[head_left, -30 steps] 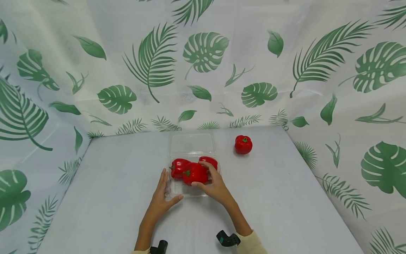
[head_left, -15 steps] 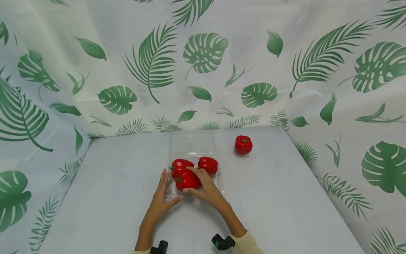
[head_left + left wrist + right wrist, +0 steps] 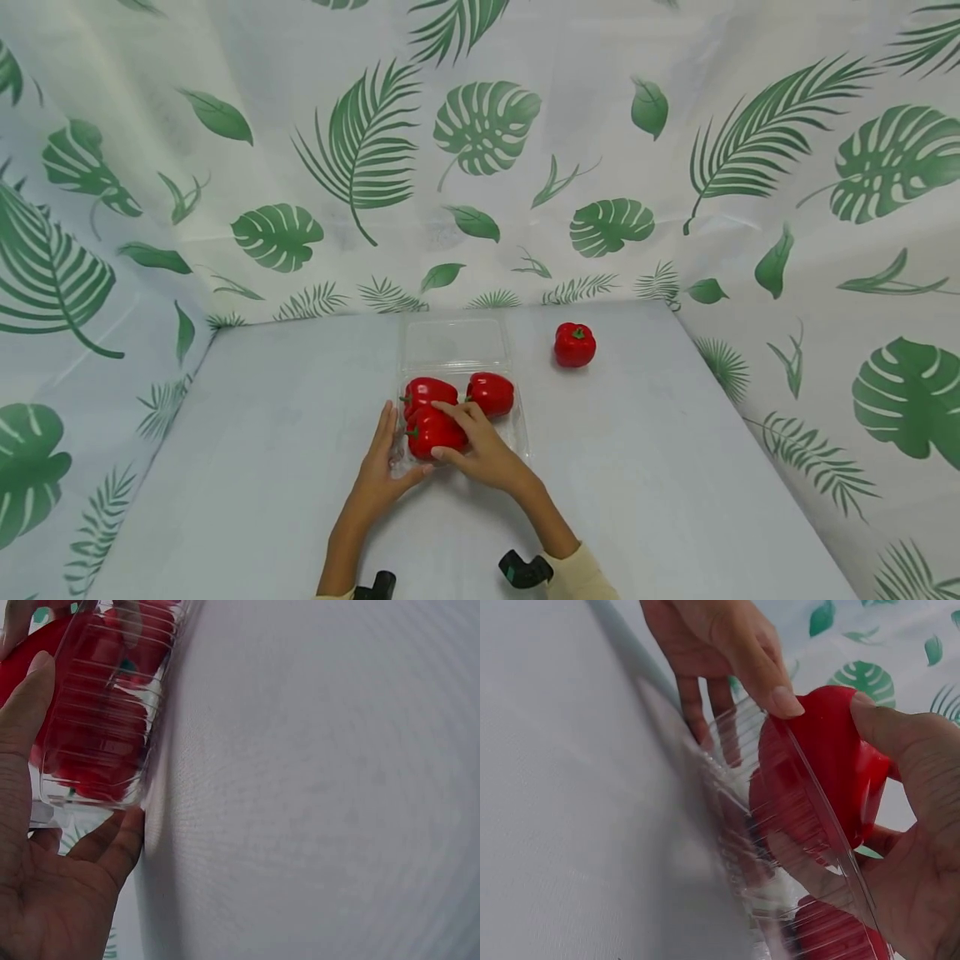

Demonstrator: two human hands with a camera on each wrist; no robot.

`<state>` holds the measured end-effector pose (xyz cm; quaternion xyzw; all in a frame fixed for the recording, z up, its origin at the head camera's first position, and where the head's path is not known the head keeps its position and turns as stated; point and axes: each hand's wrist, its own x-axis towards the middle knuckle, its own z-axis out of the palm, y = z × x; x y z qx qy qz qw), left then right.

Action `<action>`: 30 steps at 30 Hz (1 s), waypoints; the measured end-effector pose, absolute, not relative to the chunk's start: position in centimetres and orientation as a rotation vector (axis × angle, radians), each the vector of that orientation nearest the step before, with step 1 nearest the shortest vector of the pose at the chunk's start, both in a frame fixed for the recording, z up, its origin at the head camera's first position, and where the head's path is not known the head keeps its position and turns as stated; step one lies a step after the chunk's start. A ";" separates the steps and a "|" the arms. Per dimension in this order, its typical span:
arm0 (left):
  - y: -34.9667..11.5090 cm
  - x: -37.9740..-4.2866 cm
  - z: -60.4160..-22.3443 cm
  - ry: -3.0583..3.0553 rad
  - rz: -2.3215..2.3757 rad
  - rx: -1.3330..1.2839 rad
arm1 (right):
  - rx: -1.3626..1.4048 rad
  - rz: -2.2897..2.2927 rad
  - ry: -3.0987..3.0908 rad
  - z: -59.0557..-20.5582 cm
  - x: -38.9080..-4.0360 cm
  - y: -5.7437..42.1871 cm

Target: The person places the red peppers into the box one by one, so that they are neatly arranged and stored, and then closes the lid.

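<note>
A clear plastic clamshell box (image 3: 517, 429) lies with its lid (image 3: 456, 342) folded back, away from the person. My right hand (image 3: 482, 446) grips a red bell pepper (image 3: 433, 435) at the box's front left; in the right wrist view, thumb and fingers are around this pepper (image 3: 829, 750). Behind it inside the box lies a second red bell pepper (image 3: 429, 393), partly covered, and a third red pepper (image 3: 491, 394) sits at the back right. With fairly straight fingers, my left hand (image 3: 378, 475) rests against the box's left side, its thumb at the front rim (image 3: 56, 750).
Another red bell pepper (image 3: 575, 345) stands upright on the white table (image 3: 637, 467), right of the lid. Leaf-printed cloth (image 3: 480, 167) rises behind the table and along both sides. Black wrist cameras (image 3: 525, 570) sit near the sleeves.
My right hand has moved left and toward the person with the gripped pepper, lowering it into the front left of the box. The back right pepper is now uncovered. My left hand stays put.
</note>
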<state>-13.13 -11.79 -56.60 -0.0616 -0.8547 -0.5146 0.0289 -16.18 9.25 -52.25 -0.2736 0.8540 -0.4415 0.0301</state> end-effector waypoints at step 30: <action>-11.9 -13.2 -56.8 -2.637 -1.582 -0.190 | -0.845 -1.263 2.986 -53.0 -15.4 8.0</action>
